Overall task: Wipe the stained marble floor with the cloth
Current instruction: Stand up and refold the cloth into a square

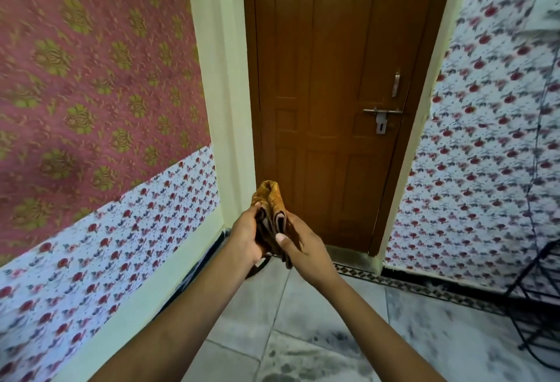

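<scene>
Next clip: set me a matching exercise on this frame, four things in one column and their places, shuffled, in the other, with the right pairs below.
Things
1. cloth
2. door
3. dark stains
4. black wire rack

Places
A. at the right edge of the view, standing on the floor
B. straight ahead, beyond the hands
C. held up, folded, between the left hand and the right hand
D. on the marble floor, near the bottom of the view

Pairs: 1-C, 2-B, 3-D, 4-A

Mustard-orange cloth [270,196], brown door [327,78], grey-mottled marble floor [333,336]
</scene>
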`<control>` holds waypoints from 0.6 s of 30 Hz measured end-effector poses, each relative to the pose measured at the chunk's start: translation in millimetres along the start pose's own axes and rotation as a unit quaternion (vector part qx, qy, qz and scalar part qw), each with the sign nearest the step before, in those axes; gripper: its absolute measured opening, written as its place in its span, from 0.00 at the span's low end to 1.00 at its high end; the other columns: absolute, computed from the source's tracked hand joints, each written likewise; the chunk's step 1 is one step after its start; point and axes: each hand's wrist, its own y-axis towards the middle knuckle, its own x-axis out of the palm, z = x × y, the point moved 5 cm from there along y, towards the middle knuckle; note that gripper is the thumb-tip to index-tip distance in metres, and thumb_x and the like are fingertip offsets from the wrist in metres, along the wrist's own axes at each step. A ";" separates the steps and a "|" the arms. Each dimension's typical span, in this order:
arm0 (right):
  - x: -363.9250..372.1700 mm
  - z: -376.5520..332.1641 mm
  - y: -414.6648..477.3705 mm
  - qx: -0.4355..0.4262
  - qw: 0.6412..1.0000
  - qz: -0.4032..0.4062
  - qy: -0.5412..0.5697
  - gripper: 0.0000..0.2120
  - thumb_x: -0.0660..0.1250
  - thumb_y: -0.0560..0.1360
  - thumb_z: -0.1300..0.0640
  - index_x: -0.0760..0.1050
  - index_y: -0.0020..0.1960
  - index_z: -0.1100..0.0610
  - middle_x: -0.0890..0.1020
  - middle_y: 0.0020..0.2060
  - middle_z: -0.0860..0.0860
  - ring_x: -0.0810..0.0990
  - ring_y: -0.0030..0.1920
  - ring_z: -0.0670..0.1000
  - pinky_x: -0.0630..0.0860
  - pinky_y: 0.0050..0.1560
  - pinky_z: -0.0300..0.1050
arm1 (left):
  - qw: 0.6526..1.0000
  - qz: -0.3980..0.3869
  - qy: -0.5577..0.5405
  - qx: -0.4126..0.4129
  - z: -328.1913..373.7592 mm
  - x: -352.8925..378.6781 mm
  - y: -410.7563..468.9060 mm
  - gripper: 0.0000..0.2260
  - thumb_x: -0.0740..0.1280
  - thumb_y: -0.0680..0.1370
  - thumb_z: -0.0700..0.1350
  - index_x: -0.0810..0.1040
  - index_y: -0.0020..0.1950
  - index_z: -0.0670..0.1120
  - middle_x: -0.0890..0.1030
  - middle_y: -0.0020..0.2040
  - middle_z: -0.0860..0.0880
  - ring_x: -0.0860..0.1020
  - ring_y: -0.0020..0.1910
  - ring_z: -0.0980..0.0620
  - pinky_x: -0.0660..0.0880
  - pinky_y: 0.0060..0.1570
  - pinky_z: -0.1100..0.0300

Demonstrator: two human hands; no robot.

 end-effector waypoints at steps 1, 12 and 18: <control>2.0 -3.2 0.5 -0.001 1.000 0.018 -0.013 0.22 0.59 0.77 0.45 0.65 0.70 0.48 0.73 0.65 0.45 0.72 0.64 0.44 0.71 0.65 0.45 | 1.000 -0.011 0.000 0.007 3.4 -2.8 -2.0 0.19 0.59 0.79 0.55 0.78 0.60 0.43 0.80 0.56 0.40 0.78 0.54 0.39 0.73 0.57 0.44; 6.0 -43.4 1.8 0.040 0.980 0.197 -0.004 0.09 0.65 0.77 0.55 0.80 0.54 0.52 0.82 0.44 0.44 0.80 0.46 0.42 0.77 0.48 0.36 | 0.985 -0.131 0.081 0.085 28.8 -24.1 -16.1 0.19 0.70 0.73 0.50 0.72 0.62 0.49 0.79 0.55 0.42 0.78 0.54 0.41 0.76 0.49 0.48; -19.8 -49.9 9.1 0.068 0.962 0.266 -0.004 0.06 0.61 0.78 0.57 0.77 0.49 0.53 0.80 0.39 0.44 0.78 0.41 0.41 0.73 0.39 0.31 | 0.979 -0.112 0.133 0.107 39.1 -17.8 -15.9 0.13 0.64 0.77 0.52 0.76 0.59 0.49 0.79 0.56 0.44 0.76 0.55 0.43 0.73 0.57 0.46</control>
